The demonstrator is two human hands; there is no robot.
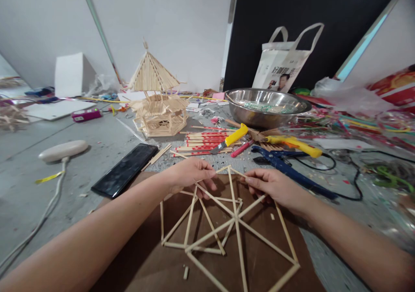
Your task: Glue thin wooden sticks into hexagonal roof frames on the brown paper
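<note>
A six-sided frame of thin wooden sticks (241,248), with spokes meeting at a hub, lies tilted over a brown board (139,257). At its far left edge, my left hand (189,176) has curled fingers closed around a stick, partly hiding it. My right hand (267,184) pinches the far right edge stick between thumb and fingers. Under the left part of this frame sits another stick frame (177,243), partly covered. Small stick offcuts (186,272) lie on the board.
Beyond the board stand a stick pavilion model (158,106) and a steel basin (269,117). Red-marked sticks (207,141), a yellow-handled knife (236,135), a blue cutter (292,171) and a yellow-handled hot glue gun (298,145) lie nearer. A black phone (126,169) and white corded device (63,150) are left.
</note>
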